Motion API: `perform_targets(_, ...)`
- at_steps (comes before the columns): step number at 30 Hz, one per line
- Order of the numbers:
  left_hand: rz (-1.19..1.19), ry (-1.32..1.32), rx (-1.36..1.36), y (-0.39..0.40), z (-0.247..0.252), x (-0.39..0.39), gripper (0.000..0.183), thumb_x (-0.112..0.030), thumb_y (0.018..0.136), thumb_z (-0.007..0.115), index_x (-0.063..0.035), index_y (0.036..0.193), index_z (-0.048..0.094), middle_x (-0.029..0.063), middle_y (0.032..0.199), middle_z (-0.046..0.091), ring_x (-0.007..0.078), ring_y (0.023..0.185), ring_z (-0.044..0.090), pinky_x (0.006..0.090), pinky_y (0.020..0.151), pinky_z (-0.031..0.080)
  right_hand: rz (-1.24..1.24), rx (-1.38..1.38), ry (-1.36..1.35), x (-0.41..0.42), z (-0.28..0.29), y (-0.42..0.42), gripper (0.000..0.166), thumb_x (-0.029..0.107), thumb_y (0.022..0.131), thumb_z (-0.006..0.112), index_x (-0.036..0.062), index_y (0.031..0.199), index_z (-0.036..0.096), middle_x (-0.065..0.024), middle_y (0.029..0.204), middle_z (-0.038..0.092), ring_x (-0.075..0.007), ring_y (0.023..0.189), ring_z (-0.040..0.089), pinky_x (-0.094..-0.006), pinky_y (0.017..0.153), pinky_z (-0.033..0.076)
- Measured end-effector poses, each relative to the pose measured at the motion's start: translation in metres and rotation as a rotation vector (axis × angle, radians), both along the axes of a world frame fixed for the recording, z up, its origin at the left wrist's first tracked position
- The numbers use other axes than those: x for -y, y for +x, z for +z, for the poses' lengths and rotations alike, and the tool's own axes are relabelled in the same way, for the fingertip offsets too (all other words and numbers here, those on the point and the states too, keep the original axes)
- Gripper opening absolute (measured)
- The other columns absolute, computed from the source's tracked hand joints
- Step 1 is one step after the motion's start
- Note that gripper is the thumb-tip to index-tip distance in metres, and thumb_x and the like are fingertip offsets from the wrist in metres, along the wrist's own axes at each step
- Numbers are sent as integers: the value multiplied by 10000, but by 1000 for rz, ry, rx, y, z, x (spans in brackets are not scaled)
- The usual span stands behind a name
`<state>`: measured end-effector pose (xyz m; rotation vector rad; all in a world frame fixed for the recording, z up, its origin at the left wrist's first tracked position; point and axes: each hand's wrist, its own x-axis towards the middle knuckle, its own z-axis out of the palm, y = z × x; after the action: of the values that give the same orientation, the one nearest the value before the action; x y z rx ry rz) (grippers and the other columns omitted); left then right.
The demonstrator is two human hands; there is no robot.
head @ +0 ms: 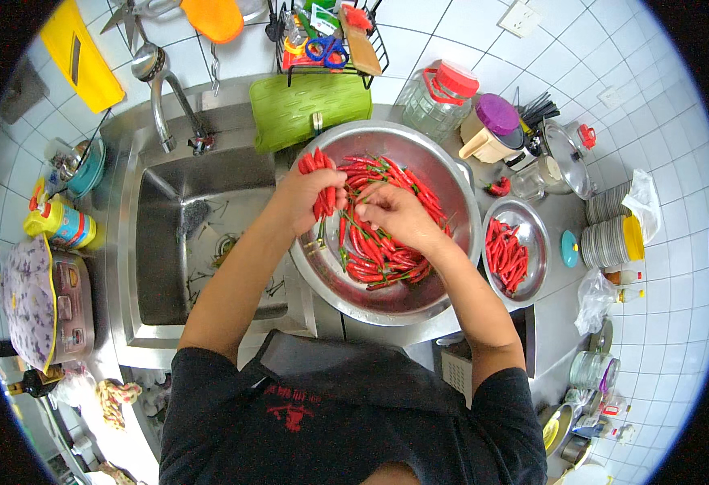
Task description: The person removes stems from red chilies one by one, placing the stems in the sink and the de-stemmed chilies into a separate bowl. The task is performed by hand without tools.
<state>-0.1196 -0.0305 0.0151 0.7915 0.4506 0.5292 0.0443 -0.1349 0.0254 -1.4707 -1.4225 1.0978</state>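
Note:
My left hand (312, 197) is closed around a bunch of red chili peppers (318, 167), some with green stems pointing down, over the left side of a large metal basin (384, 312). Just to its right, my right hand (394, 212) hovers above the red chilies (384, 248) in the basin, thumb and fingertips close together; whether it pinches a stem is too small to tell. Many chilies in the basin have green stems. A smaller metal bowl (533, 227) to the right holds red chilies without visible stems.
Left of the basin is a steel sink (163, 254) with scattered green stems and a faucet (163, 115). Behind stand a green board (312, 106) and a glass jar with a red lid (439, 100). Stacked plates (600, 245) and a teal lid (569, 248) lie at right.

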Motion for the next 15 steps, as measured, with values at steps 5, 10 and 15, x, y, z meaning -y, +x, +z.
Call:
perform_targets(5, -197, -10, -8, 10, 7, 23, 141, -51, 772, 580, -83, 867, 482, 70, 853, 573, 224, 840, 600, 361, 736, 500, -78, -289, -46, 2, 19, 9, 191, 70, 810, 582, -2, 971, 509, -38, 735, 595, -86, 656, 549, -213, 586, 445)
perform_targets(10, -148, 41, -30, 13, 11, 28, 152, -49, 762, 576, -48, 909, 535, 47, 788, 567, 143, 702, 567, 290, 626, 490, -135, 97, 132, 9, 31, 10, 157, 160, 820, 581, 14, 874, 562, -54, 697, 586, -115, 637, 555, -273, 580, 444)
perform_targets(15, -111, 125, -131, 13, 23, 36, 144, -42, 747, 578, -30, 886, 540, 41, 730, 552, 109, 630, 539, 254, 538, 473, -44, 555, 314, 11, 47, 6, 265, 281, 819, 552, 27, 754, 588, -127, 705, 576, -272, 629, 572, -361, 584, 439)
